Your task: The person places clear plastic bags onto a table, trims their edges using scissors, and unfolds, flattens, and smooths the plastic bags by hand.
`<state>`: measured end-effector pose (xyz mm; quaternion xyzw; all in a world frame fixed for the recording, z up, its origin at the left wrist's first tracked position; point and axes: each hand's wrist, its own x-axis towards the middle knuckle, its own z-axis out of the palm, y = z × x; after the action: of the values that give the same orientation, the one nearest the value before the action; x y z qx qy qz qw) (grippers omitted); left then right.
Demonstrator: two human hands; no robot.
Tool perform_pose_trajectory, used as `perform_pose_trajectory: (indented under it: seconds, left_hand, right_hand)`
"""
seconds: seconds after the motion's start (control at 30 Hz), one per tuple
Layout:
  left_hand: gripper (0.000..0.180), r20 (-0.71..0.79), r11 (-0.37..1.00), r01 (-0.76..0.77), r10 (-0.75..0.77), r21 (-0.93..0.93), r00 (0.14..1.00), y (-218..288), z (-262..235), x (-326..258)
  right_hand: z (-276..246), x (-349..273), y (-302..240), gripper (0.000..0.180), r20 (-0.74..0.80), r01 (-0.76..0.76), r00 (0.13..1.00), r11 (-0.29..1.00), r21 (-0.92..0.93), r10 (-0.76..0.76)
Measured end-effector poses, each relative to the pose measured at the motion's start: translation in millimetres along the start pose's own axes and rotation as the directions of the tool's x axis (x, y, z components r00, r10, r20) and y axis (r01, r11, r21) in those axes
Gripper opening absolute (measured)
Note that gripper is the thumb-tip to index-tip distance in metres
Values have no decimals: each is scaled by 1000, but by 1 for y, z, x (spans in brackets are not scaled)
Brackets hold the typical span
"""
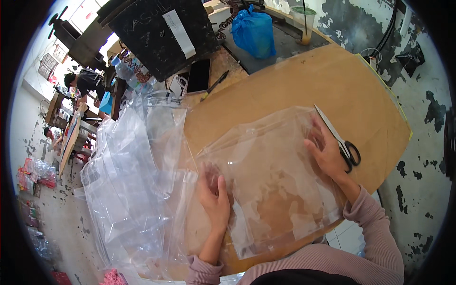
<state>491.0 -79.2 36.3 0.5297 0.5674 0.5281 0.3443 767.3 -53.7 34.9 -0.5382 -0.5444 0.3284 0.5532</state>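
A clear, rectangular plastic bag (266,166) lies spread over the brown tabletop in front of me, its film creased with cloudy patches. At its left edge is my left hand (216,197), thumb on the near side and fingers behind the film. My right hand (327,154) grips the upper right edge the same way, fingers partly seen through the plastic. Close beside the right hand lie scissors (350,154) with black handles, blades pointing away. To the left of my left hand, a loose pile of clear plastic bags (128,190) covers the table's left side.
Beyond the brown tabletop (285,80) stand a black box (166,38), a blue plastic bag (253,33) and a cup (304,21). A phone (198,76) and a pen (216,84) lie near the box. Another person (88,85) is at the far left; a peeling wall borders the right.
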Motion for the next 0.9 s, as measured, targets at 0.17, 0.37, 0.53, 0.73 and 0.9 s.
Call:
perform_pose_trajectory:
  seconds: [0.17, 0.37, 0.53, 0.73, 0.9]
  left_hand:
    - [45, 51, 940, 341, -341, 4, 939, 12, -4, 2]
    - [39, -30, 910, 339, -356, -238, 934, 31, -8, 11]
    - [34, 30, 944, 318, -317, -87, 948, 20, -17, 39]
    - [36, -113, 986, 45, -27, 161, 993, -18, -17, 48]
    - [37, -200, 991, 96, -114, -97, 973, -8, 2, 54]
  right_hand:
    - [-9, 6, -12, 69, 257, -207, 954, 962, 180, 157]
    - [-9, 24, -31, 59, 271, -326, 912, 945, 20, 309]
    - [-3, 52, -11, 46, 175, -215, 958, 973, -80, 226]
    - [18, 53, -6, 37, 50, -251, 963, 945, -208, 266]
    - [26, 56, -5, 33, -20, -78, 997, 980, -184, 75]
